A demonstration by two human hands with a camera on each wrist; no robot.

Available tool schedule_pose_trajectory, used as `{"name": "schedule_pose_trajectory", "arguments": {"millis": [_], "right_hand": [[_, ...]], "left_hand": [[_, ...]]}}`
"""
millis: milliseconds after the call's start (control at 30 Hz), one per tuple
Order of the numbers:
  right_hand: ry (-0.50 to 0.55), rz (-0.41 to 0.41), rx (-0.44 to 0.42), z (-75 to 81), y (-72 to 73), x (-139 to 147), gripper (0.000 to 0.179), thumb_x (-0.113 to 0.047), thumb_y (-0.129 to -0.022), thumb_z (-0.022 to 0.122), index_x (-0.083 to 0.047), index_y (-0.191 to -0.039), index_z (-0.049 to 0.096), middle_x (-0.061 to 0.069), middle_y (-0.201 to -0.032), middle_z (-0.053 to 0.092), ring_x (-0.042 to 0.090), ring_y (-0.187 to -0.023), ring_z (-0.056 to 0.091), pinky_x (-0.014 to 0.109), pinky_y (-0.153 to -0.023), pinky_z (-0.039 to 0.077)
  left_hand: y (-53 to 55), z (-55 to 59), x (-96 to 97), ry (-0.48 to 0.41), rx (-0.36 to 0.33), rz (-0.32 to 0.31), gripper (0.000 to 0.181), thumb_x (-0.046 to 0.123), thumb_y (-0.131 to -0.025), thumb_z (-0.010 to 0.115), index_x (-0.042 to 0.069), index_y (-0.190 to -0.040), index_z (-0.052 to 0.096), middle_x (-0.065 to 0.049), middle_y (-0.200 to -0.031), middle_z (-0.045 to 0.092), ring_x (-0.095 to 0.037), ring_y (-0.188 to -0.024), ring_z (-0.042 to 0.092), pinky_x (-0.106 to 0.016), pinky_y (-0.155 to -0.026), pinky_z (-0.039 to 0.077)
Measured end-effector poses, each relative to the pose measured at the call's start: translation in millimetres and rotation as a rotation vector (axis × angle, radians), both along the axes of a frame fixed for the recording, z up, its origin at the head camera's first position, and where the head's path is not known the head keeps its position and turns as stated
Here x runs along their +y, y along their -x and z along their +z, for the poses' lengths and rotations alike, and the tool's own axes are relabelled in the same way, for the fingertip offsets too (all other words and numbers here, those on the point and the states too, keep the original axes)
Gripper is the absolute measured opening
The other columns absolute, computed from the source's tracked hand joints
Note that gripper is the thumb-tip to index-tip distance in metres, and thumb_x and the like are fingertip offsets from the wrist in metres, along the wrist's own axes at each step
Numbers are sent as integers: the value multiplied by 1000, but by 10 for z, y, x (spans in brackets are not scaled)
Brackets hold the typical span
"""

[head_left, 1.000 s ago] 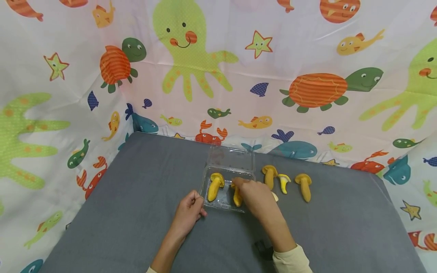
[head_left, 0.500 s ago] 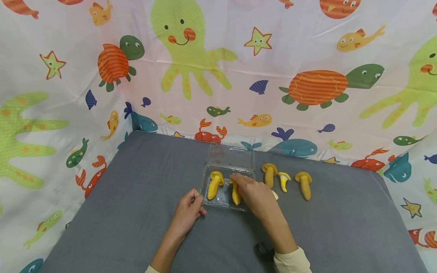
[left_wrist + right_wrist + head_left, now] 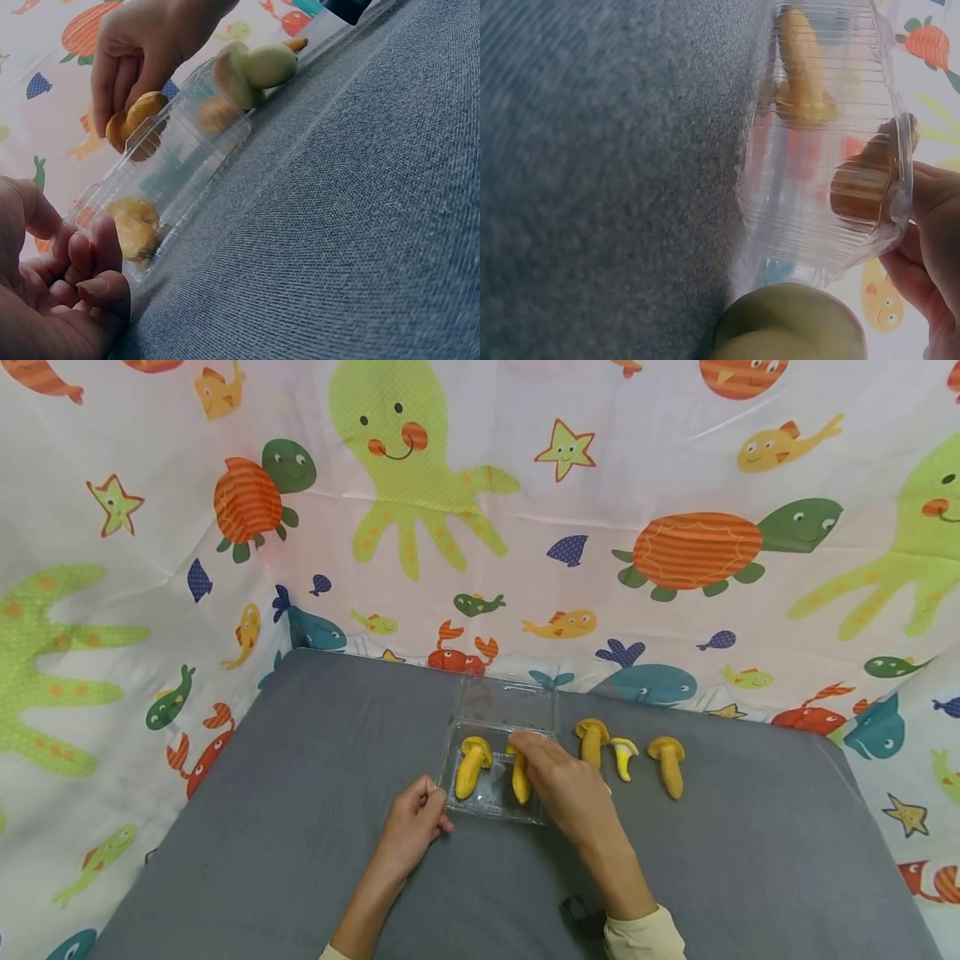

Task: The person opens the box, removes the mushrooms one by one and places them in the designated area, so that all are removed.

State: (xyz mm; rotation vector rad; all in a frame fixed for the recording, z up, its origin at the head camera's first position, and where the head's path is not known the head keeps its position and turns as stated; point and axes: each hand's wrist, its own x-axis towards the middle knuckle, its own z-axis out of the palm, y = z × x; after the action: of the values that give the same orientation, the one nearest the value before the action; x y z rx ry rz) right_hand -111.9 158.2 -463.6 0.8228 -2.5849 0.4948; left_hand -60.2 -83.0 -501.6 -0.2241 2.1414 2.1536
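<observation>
A clear plastic clamshell container (image 3: 495, 815) sits on the grey cloth, its lid (image 3: 510, 703) folded back towards the curtain. One yellow mushroom (image 3: 470, 767) lies in its left half. My left hand (image 3: 412, 822) pinches the container's front-left corner with curled fingers. With my right hand (image 3: 573, 793) I grip a second yellow mushroom (image 3: 521, 783) by the cap, over the right half, its stem pointing towards me. In the left wrist view this mushroom (image 3: 142, 120) is at the height of the rim, between the thumb and fingers of my right hand (image 3: 150, 52).
Right of the container lie a brown-yellow mushroom (image 3: 591, 745), a small yellow mushroom piece (image 3: 623, 760) and another brown-yellow mushroom (image 3: 667, 767). A pale piece is mostly hidden behind my right hand. A sea-animal curtain (image 3: 450, 635) hangs behind the grey table (image 3: 337, 735).
My right hand has shifted slightly up and away from me with the mushroom inside the container's outline. My left hand stays at the corner.
</observation>
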Motion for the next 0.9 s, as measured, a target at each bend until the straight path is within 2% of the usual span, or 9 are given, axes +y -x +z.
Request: {"name": "schedule_pose_trajectory", "arguments": {"millis": [100, 333, 500, 700, 900], "right_hand": [[20, -3, 9, -8, 3, 18, 50, -4, -93, 80, -11, -140, 67, 7, -140, 69, 27, -121, 71, 41, -81, 62], [85, 12, 69, -11, 14, 50, 52, -2, -91, 81, -12, -140, 67, 8, -140, 69, 26, -124, 70, 45, -90, 60], [109, 30, 130, -14, 23, 60, 57, 0, -89, 83, -11, -142, 66, 7, -141, 68, 25, -125, 69, 45, -89, 61], [123, 32, 159, 3, 24, 82, 62, 1, -85, 85, -9, -143, 65, 8, -142, 68, 25, -126, 68, 44, -93, 59], [130, 17, 176, 23, 16, 139, 64, 5, -84, 85, -8, -143, 64, 9, -141, 68, 27, -125, 69, 41, -86, 61]], "left_hand": [[2, 3, 2, 2, 0, 1, 20, 4, -101, 54, 6, -81, 48, -8, -69, 58, -20, -65, 65, -19, -53, 41], [6, 5, 5, -1, -8, 1, 21, 4, -101, 53, 6, -81, 48, -7, -69, 57, -19, -65, 65, -19, -54, 42], [12, 5, -3, 3, -6, 8, 21, 4, -100, 53, 7, -80, 48, -6, -68, 58, -18, -65, 65, -19, -54, 42], [18, 0, -7, 4, -4, 8, 21, 4, -100, 53, 7, -80, 48, -5, -67, 57, -18, -64, 65, -18, -54, 41], [30, 2, 0, 4, -2, 7, 21, 4, -100, 53, 5, -80, 49, -6, -68, 57, -18, -64, 65, -18, -54, 41]]}}
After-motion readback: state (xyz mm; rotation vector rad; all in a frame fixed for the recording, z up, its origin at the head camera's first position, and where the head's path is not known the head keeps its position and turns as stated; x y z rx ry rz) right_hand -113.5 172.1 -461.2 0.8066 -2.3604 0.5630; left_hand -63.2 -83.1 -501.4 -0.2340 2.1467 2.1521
